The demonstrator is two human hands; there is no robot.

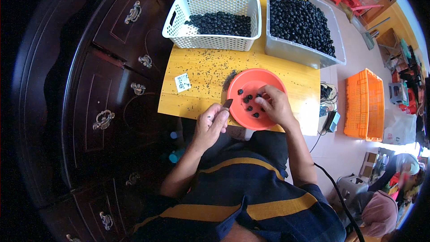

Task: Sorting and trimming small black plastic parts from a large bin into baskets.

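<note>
My left hand is closed round the handle of a small knife, its short dark blade pointing up and right at the rim of a red plastic basin. Over the right side of that basin, my right hand has its thumb and fingers pinched on a small black round part, mostly hidden by the fingertips. Several more small black round parts with holes lie in the basin beneath and beside it.
A white perforated basket holding black pieces and a clear bin heaped with black round parts stand at the back. Black scraps and a white label lie on the yellow table. An orange crate and another person are at right.
</note>
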